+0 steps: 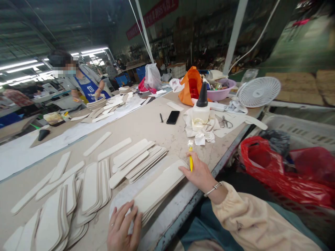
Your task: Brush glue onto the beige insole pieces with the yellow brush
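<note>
My right hand (200,174) is closed around a glue brush (191,159) with a yellow handle and a white-coated tip. Its thumb touches the far end of a fanned stack of long, white, round-cornered strips (159,188) in front of me. At the stack's near end, my left hand (124,226) lies with fingers stretched out, fingertips against the edge. Left of this stack are more white strip piles (90,188), (138,157) overlapping on the table. Beyond the brush stands a white glue bottle (201,113) with a black nozzle, resting on crumpled, stained paper.
A phone (173,117), scissors (225,122), an orange bag (192,85), a purple basin (221,91) and a white fan (259,91) sit farther back. Right of the table edge is a crate with a red plastic bag (285,174). Across the table, a person in a blue apron (91,87) handles strips.
</note>
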A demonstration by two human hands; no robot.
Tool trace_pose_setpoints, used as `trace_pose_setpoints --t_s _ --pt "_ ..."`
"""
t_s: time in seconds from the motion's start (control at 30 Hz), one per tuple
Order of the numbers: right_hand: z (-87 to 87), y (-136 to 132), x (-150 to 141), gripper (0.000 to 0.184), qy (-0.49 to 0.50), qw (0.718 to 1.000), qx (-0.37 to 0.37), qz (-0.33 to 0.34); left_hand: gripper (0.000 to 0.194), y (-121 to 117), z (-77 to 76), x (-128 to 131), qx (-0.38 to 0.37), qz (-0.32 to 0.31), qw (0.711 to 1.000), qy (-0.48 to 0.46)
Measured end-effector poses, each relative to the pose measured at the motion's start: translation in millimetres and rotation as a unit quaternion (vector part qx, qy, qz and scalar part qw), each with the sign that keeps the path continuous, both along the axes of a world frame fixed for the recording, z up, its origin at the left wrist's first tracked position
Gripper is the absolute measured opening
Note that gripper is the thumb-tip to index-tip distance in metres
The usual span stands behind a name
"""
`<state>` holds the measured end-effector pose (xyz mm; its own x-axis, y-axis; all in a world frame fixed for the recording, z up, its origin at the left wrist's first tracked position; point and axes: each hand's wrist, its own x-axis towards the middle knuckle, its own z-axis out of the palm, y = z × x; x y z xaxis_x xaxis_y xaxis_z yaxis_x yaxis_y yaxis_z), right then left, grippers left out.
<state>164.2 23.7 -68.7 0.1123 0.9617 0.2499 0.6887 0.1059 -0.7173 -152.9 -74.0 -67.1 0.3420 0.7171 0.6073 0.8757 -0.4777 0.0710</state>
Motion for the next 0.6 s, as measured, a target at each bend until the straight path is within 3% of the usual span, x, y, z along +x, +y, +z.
trace_pose_setpoints --t_s 0.13,0.23,0.4,0.6 --pt "-1.5 0 2 0.042 0.063 0.998 0.013 0.004 0.015 3 5.3 -1 0.009 -0.002 1.0 0.02" --pt "-1.7 -1 3 0.035 0.16 0.985 0.05 0.039 0.016 7 17.7 3 -0.012 0.007 1.0 -0.004" --pt "2.0 4 2 0.037 0.308 0.945 0.089 0.06 0.035 30 50.7 27 -0.151 0.077 0.98 -0.108" --pt "16.1 11 5 0.042 0.44 0.887 0.111 0.087 0.057 74 71.3 74 -0.37 -0.019 0.908 -0.196"
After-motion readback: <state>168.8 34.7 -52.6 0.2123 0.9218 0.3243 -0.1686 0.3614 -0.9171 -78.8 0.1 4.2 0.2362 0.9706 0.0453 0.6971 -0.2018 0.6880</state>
